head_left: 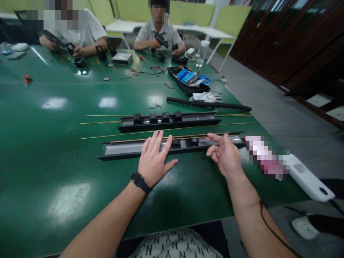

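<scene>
My left hand, wearing a black watch, lies flat with fingers spread across the nearer black rail, a long trough with a pale inner face. Small black blocks sit in this rail, right of that hand. My right hand is over the rail's right part, two fingers stretched to the left and the others bent, with no object visible in it. Thin brass-coloured rods run lengthwise along the rail and pass by both hands' fingertips.
Behind lies a second black rail with several black blocks, and thin rods beside it. Farther back are a black strip, white gloves and a black tray. A white device is at right. Two people sit across the green table.
</scene>
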The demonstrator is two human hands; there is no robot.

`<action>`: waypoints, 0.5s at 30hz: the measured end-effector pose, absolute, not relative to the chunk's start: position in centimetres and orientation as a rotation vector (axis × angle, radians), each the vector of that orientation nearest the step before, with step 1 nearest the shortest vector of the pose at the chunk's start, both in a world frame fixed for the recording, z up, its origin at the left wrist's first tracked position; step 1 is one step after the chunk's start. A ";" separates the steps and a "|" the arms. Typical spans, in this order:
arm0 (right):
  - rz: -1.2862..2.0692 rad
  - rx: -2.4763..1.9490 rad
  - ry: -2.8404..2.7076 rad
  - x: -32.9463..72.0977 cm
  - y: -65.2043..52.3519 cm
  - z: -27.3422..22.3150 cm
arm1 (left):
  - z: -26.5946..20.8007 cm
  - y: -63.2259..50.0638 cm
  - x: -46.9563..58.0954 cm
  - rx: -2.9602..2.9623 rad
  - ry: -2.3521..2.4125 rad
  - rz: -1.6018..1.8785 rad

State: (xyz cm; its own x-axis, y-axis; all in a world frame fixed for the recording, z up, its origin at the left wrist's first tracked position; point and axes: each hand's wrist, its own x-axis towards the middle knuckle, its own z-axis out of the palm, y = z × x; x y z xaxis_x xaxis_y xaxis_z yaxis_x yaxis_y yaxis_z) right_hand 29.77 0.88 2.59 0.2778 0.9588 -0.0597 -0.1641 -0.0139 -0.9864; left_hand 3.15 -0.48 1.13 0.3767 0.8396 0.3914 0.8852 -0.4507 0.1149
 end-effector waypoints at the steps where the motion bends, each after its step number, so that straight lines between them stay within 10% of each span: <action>1: 1.094 -1.236 -0.862 29.8 0.9 2.6 | 1.1 -0.5 3.2 -2.509 -1.580 -0.605; 15: 1.054 -1.263 -0.815 30.0 1.1 2.3 | 1.0 -0.5 3.2 -2.497 -1.575 -0.613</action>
State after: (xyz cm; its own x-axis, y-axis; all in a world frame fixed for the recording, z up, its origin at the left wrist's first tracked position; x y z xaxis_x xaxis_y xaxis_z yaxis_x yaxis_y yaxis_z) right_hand 29.98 1.12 2.33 0.3356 0.9394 -0.0695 -0.1688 -0.0126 -0.9856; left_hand 3.19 -0.47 1.04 0.3742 0.8362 0.4010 0.8872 -0.4486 0.1075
